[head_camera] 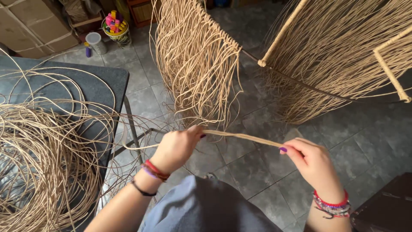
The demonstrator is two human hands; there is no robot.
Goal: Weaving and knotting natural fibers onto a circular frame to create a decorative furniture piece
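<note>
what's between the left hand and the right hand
In the head view, a short taut bundle of tan cane strands spans the gap from the left hand to the right hand; below it lies grey tiled floor.

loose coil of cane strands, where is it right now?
In the head view the loose coil of cane strands lies at far left on the dark table, just left of the left hand, which holds a strand with the right hand.

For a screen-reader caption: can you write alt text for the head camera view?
A person's left hand and right hand pinch a short bundle of tan cane strands stretched between them. Beyond hangs a frame draped with more strands, above a grey tiled floor; loose coils cover a dark table at left.
</note>
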